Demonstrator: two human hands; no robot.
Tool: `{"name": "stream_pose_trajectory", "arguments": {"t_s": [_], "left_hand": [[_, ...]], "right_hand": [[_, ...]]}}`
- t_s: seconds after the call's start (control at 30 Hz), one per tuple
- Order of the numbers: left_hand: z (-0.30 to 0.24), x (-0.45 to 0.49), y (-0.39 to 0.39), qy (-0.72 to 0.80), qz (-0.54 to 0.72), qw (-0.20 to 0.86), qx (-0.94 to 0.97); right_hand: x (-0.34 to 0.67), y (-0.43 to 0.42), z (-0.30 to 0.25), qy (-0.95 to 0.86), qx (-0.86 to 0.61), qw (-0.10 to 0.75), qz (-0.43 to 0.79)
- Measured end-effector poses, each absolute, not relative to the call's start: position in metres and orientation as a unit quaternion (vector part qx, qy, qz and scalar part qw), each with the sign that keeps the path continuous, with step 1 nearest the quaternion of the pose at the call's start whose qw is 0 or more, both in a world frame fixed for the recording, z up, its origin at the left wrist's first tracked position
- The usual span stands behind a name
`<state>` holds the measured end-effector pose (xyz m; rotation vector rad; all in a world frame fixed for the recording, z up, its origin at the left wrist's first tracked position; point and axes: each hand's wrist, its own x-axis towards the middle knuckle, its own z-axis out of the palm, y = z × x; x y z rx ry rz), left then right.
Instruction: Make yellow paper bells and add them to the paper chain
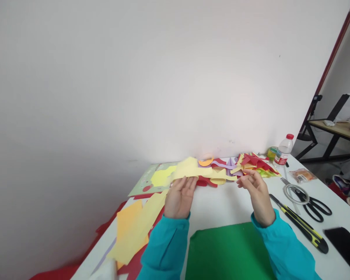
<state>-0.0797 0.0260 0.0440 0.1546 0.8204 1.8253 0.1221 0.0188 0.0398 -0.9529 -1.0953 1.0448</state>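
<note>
My left hand (180, 197) is raised, palm turned partly up, with its fingertips at the lower edge of a slightly blurred pale yellow piece of paper (189, 168). Part of the fingers is covered by this paper. My right hand (258, 196) hovers over the white table, fingers loosely bent and apart, with nothing visible in it. Close to its fingertips lies the end of a pale yellow paper strip (229, 177). Below and between both hands lies a green sheet (227, 252). Cut red, purple and yellow paper scraps (253, 160) are heaped along the wall.
At right lie a yellow-black utility knife (301, 225), black scissors (315, 206), a tape roll (288, 192) and a black phone (345, 243). A water bottle (284, 149) stands at the back right. Orange paper (128, 221) and a pale yellow sheet (140, 229) lie at left.
</note>
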Motion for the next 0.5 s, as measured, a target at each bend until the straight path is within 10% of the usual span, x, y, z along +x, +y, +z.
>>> {"name": "stream_pose_trajectory", "arguments": {"t_s": [0.5], "left_hand": [[0.034, -0.064, 0.094, 0.347, 0.667, 0.659, 0.016]], "right_hand": [[0.127, 0.017, 0.046, -0.458, -0.404, 0.646, 0.457]]}}
